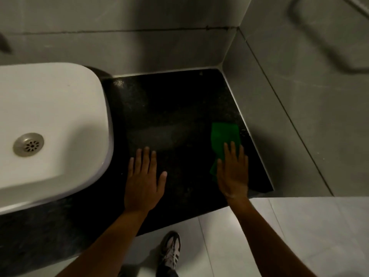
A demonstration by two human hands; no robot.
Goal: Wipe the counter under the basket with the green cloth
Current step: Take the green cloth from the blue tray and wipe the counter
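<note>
Looking down from my head camera, I am laying my left hand [144, 181] flat on the black speckled counter [171, 108], palm down, fingers [146, 156] spread a little and stretched toward the back wall, thumb angled out to the right. It is gripping nothing; it is only pressing on bare stone, just to the right of the white sink [50, 124].

My right hand [232, 172] is lying flat as well, palm down on the green cloth [224, 136]. My fingers are extended and close together, pinning the near part of the cloth against the counter rather than closing around it. The cloth is reaching out beyond my fingertips toward the wall, and a narrow strip of it is showing to the left of my palm. It is sitting near the right edge of the counter, just beside the pale trim where the stone is meeting the grey tiled side wall [299, 116].

The sink is taking up the left part of the view, its round metal drain [28, 144] showing in the basin, and its rounded corner is overhanging the counter beside my left hand. The two hands are well apart, with dark open stone between them.

Below the counter's front edge, my shoe [170, 250] is standing on the light floor tiles [299, 226], between my two forearms.
</note>
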